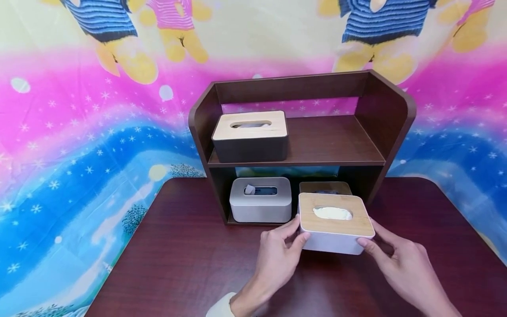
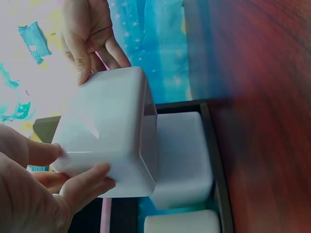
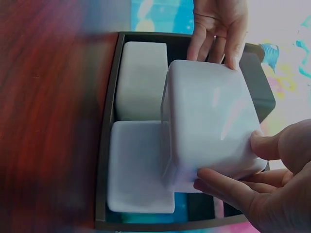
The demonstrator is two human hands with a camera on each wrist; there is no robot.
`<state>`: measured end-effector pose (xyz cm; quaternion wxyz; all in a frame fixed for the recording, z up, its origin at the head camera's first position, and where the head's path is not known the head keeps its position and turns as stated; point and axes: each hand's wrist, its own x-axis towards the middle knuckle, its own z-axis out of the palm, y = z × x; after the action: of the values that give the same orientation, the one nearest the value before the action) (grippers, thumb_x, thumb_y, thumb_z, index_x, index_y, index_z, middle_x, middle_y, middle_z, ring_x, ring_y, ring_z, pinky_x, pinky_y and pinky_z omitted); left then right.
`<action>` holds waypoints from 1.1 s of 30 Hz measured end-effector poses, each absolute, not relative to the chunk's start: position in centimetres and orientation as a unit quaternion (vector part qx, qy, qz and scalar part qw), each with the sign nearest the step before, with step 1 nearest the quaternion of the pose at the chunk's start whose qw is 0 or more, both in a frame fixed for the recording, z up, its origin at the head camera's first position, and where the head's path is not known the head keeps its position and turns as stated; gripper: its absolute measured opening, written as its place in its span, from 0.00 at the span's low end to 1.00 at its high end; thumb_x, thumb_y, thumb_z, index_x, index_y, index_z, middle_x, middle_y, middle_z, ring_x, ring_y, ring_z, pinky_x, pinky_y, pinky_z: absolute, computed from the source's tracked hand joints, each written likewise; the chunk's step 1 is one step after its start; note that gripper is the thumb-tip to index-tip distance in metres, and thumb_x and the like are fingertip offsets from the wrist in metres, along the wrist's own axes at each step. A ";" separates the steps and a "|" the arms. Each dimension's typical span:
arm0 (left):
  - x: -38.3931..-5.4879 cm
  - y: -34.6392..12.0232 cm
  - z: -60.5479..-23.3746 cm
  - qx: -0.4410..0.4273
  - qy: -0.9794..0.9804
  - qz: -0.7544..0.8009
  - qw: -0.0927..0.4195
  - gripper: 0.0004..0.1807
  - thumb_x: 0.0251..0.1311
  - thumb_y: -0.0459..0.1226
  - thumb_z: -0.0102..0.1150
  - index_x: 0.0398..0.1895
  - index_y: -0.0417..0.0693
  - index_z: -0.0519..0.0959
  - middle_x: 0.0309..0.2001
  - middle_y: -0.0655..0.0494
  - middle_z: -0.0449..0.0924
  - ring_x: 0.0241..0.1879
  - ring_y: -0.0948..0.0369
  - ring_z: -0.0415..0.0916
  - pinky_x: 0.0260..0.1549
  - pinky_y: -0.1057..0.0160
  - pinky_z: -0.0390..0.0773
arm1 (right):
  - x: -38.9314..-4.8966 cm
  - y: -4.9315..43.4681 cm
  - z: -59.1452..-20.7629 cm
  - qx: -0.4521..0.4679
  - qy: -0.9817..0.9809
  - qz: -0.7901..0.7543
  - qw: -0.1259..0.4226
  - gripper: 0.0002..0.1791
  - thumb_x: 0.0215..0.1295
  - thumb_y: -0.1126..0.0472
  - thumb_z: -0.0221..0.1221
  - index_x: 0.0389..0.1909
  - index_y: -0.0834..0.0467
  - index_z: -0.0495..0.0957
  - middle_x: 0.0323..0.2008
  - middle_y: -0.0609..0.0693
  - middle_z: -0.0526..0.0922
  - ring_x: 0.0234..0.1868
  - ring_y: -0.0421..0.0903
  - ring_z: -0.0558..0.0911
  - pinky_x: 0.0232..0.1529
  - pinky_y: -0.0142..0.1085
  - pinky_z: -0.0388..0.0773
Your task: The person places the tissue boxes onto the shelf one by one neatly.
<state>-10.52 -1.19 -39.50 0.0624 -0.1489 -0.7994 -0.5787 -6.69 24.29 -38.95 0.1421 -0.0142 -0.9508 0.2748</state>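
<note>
A white tissue box (image 1: 332, 243) with a wooden lid is held between my two hands, in front of the shelf's lower right part. My left hand (image 1: 279, 253) grips its left end, thumb on the front corner. At the right end, my right hand (image 1: 404, 264) pinches the front corner and side. Both wrist views show the smooth white box (image 2: 104, 116) (image 3: 214, 116) with fingers at its two ends. Partly hidden behind it on the lower shelf is another tissue box (image 1: 322, 186) with a brownish lid.
A dark brown two-level shelf (image 1: 297, 163) stands on the reddish-brown table (image 1: 178, 264). On its upper level, at the left, sits a black tissue box (image 1: 251, 150) with a pale wooden lid. Below that is a grey tissue box (image 1: 261, 213). A patterned cloth (image 1: 79, 110) hangs behind.
</note>
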 end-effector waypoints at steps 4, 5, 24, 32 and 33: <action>-10.5 -1.8 -38.6 -0.151 -0.789 -0.592 0.072 0.26 0.72 0.38 0.69 0.70 0.44 0.79 0.68 0.48 0.81 0.61 0.64 0.82 0.51 0.70 0.85 | -6.9 23.8 -38.2 0.002 -0.946 0.274 0.174 0.36 0.73 0.48 0.69 0.78 0.52 0.73 0.11 0.42 0.69 0.14 0.36 0.59 0.19 0.35 0.58; -10.6 -1.9 -38.4 -0.151 -0.785 -0.596 0.074 0.26 0.72 0.38 0.69 0.70 0.44 0.79 0.68 0.48 0.81 0.61 0.64 0.82 0.52 0.69 0.85 | -7.0 23.6 -38.0 0.005 -0.945 0.273 0.182 0.36 0.72 0.49 0.70 0.78 0.52 0.73 0.11 0.41 0.68 0.14 0.36 0.59 0.19 0.34 0.58; -11.1 -3.1 -33.6 -0.150 -0.789 -0.591 0.083 0.27 0.71 0.41 0.70 0.72 0.51 0.79 0.70 0.52 0.80 0.63 0.62 0.83 0.55 0.58 0.86 | -8.1 23.9 -33.1 0.056 -0.920 0.297 0.250 0.36 0.66 0.53 0.75 0.75 0.48 0.77 0.37 0.64 0.93 0.32 0.20 0.86 0.26 0.22 0.67; -11.4 -3.4 -31.8 -0.177 -0.800 -0.563 0.110 0.27 0.71 0.42 0.71 0.71 0.51 0.79 0.70 0.55 0.79 0.67 0.64 0.80 0.55 0.58 0.86 | -8.2 23.9 -31.0 0.053 -0.925 0.281 0.250 0.35 0.67 0.51 0.75 0.74 0.49 0.77 0.34 0.65 0.92 0.31 0.60 0.92 0.23 0.26 0.65; -11.5 -3.4 -31.5 -0.181 -0.801 -0.560 0.112 0.27 0.71 0.42 0.71 0.71 0.52 0.79 0.71 0.56 0.79 0.66 0.64 0.80 0.55 0.58 0.86 | -8.2 23.9 -30.8 0.053 -0.925 0.278 0.254 0.35 0.67 0.51 0.74 0.74 0.49 0.77 0.35 0.65 0.92 0.32 0.61 0.92 0.23 0.26 0.65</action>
<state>-11.46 -3.44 -31.47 0.1121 -0.1813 -0.8006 -0.5600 -8.24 23.94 -30.79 0.2538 0.0525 -0.9249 0.2783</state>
